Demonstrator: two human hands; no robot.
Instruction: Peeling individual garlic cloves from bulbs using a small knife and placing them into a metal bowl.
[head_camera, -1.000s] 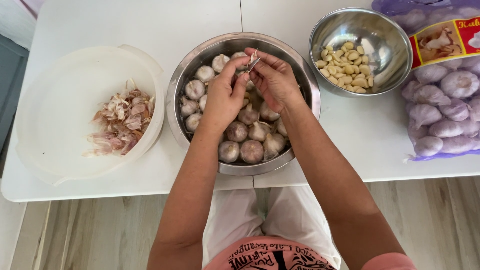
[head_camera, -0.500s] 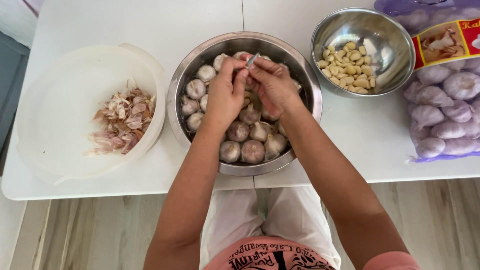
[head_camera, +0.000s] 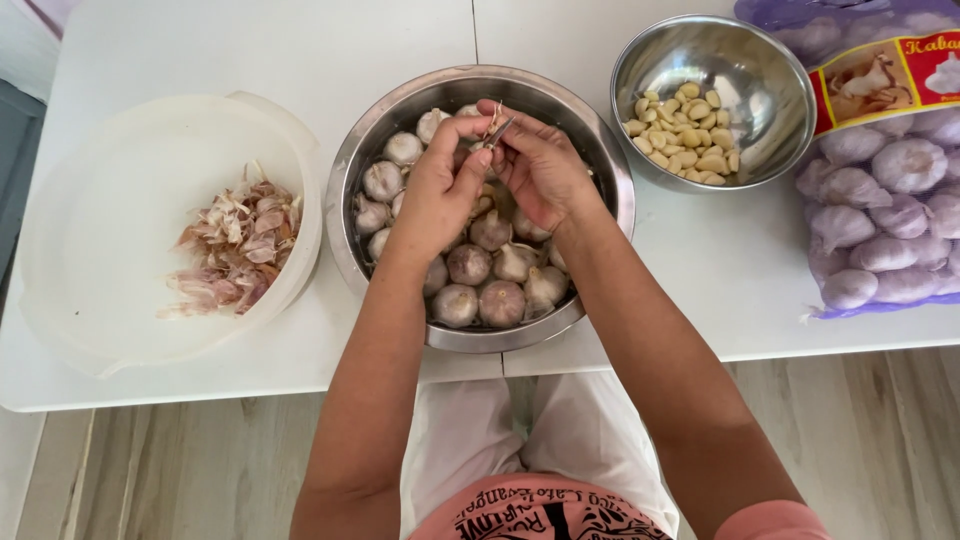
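A small garlic clove (head_camera: 492, 125) is pinched between the fingertips of the left hand (head_camera: 440, 190) and the right hand (head_camera: 540, 170), both closed on it above a large steel bowl (head_camera: 345, 190) of whole garlic bulbs (head_camera: 480, 285). Left of the hands, a white plastic bowl (head_camera: 120, 150) of papery garlic skins (head_camera: 235, 245) is set; to the right are found a smaller steel bowl (head_camera: 760, 70) of peeled cloves (head_camera: 685, 135) and, farther out, a purple mesh bag of garlic (head_camera: 890, 200).
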